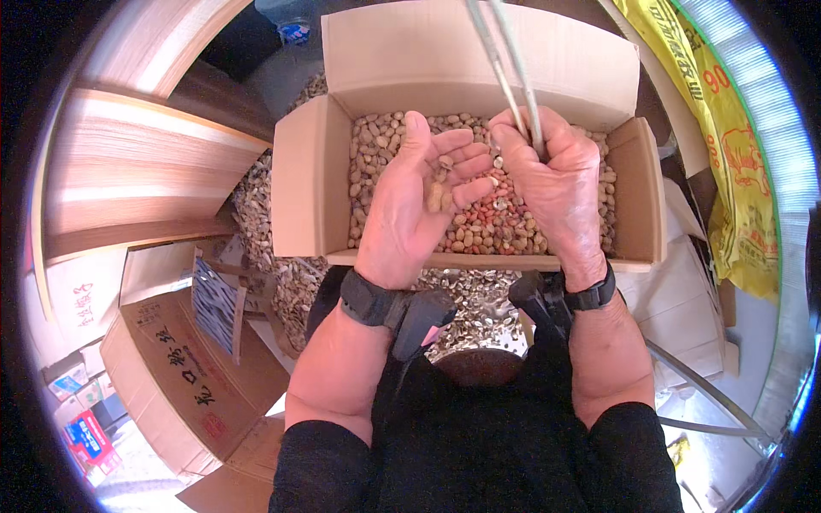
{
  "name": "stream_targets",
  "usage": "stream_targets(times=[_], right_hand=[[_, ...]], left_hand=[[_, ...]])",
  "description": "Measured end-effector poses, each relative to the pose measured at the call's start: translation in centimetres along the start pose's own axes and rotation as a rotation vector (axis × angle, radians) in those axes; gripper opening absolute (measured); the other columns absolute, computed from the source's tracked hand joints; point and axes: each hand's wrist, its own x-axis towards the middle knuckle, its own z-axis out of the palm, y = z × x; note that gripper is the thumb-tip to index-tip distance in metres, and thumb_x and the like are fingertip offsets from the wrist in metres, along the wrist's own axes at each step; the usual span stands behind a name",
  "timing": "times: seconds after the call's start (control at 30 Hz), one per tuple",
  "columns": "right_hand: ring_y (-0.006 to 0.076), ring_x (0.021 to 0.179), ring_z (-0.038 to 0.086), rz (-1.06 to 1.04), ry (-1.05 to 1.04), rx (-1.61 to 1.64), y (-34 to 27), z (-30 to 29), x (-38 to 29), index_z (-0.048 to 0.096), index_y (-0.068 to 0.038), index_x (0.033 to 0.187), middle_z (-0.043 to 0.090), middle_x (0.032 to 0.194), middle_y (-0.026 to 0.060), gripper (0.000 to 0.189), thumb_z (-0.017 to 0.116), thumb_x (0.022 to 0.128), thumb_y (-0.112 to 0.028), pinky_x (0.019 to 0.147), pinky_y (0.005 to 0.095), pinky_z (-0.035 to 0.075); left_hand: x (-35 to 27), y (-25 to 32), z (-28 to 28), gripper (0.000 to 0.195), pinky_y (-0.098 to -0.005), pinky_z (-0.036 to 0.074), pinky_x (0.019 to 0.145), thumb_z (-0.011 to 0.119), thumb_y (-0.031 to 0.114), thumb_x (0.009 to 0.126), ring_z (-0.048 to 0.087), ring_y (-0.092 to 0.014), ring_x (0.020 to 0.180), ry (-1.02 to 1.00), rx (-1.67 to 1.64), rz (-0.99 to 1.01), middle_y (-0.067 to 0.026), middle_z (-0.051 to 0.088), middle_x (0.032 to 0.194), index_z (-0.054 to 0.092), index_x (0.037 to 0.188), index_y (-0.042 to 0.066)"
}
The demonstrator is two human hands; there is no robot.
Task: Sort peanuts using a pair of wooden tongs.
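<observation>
An open cardboard box [481,38] lies before me, holding unshelled peanuts [378,138] and a patch of reddish shelled kernels [484,221]. Over its left half, my left hand [417,192] is palm up with fingers slightly curled, and a few peanuts in their shells [438,195] rest in the palm. My right hand [551,173] is closed around a pair of long thin rods [513,77], possibly a bent tool, which point up and away from me. The lower ends of the rods are hidden in the fingers. Both wrists wear dark bands.
Empty peanut shells [282,263] are heaped left of the box, with more shell bits [478,301] on the floor below it. Wooden boards [147,173] stand at the upper left, another carton [192,378] at the lower left. A yellow printed sack [725,160] hangs at the right.
</observation>
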Motion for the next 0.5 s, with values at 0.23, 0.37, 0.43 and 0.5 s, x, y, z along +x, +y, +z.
stream_targets(times=[0.23,0.37,0.43,0.5], right_hand=[[0.0095,0.058,0.061,0.05,-0.161,0.082,0.3,0.1,-0.8,0.06,0.004,0.093,0.063,0.072,0.0065,0.013,0.06,0.085,-0.006,0.047,0.0227,0.05],[0.0098,0.056,0.061,0.113,-0.134,0.1,-0.2,-0.2,-0.9,0.061,0.003,0.097,0.064,0.073,0.0073,0.015,0.059,0.084,-0.004,0.046,0.0224,0.048],[0.0101,0.053,0.061,0.132,-0.067,0.202,0.1,-0.1,-1.0,0.064,0.004,0.089,0.064,0.074,0.0068,0.01,0.058,0.084,-0.002,0.044,0.0228,0.047],[0.0097,0.055,0.061,0.087,-0.052,0.163,0.0,-0.1,-1.1,0.064,0.003,0.088,0.065,0.075,0.0064,0.009,0.058,0.083,-0.001,0.045,0.0233,0.047]], left_hand=[[-0.1,-1.2,-0.3,0.058,-0.0309,0.051,0.079,0.035,0.048,0.094,0.057,-0.018,0.088,-0.131,-0.035,0.018,-0.0112,0.056,0.095,0.052,0.104,-0.006],[-0.3,-2.0,0.5,0.057,-0.0292,0.051,0.079,0.032,0.047,0.095,0.057,-0.017,0.088,-0.112,0.29,0.17,-0.009,0.056,0.094,0.052,0.104,-0.006],[0.1,-2.0,0.2,0.055,-0.0271,0.051,0.079,0.03,0.045,0.096,0.056,-0.014,0.089,-0.127,-0.041,-0.031,-0.0066,0.055,0.093,0.051,0.106,-0.005],[0.0,-2.0,0.1,0.056,-0.0262,0.051,0.079,0.029,0.046,0.096,0.056,-0.013,0.087,-0.114,-0.062,-0.021,-0.0061,0.056,0.092,0.051,0.107,-0.004]])
